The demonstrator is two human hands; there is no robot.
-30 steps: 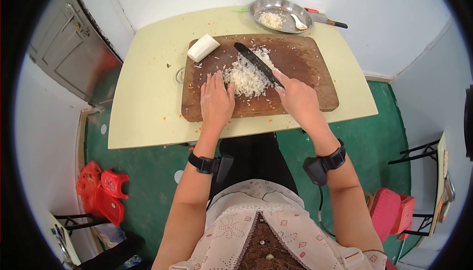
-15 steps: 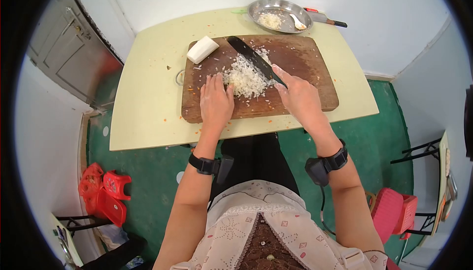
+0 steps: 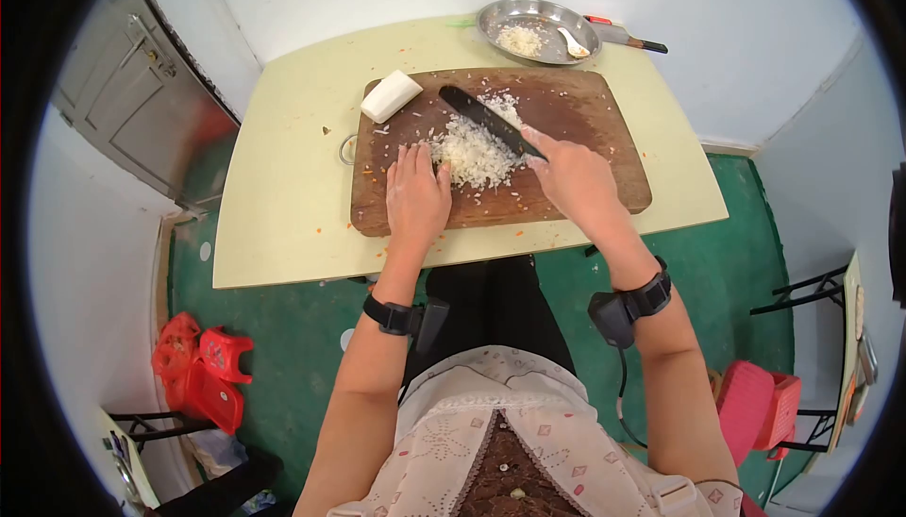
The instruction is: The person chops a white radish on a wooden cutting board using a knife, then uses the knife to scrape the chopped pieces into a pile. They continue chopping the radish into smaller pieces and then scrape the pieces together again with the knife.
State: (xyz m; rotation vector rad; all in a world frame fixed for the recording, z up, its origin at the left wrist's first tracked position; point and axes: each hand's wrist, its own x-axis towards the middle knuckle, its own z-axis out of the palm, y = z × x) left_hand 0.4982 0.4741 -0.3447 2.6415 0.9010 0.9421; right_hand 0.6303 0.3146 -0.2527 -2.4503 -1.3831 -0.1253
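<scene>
My right hand is wrapped round the handle of a black-bladed knife. The blade slants up and left across a heap of finely chopped white vegetable on the wooden cutting board. My left hand lies on the board at the heap's left side, fingers stretched out, with bits touching the fingertips. At the board's far left corner rests a thick peeled white piece, which looks like radish.
Behind the board, a round metal pan holds chopped bits and a white spoon. A cleaver lies beside the pan. Orange scraps dot the pale table. Red plastic stools stand on the floor at left.
The knife's tip has come down a little toward me over the heap, and my right hand has shifted slightly with it. My left hand stays in place on the board.
</scene>
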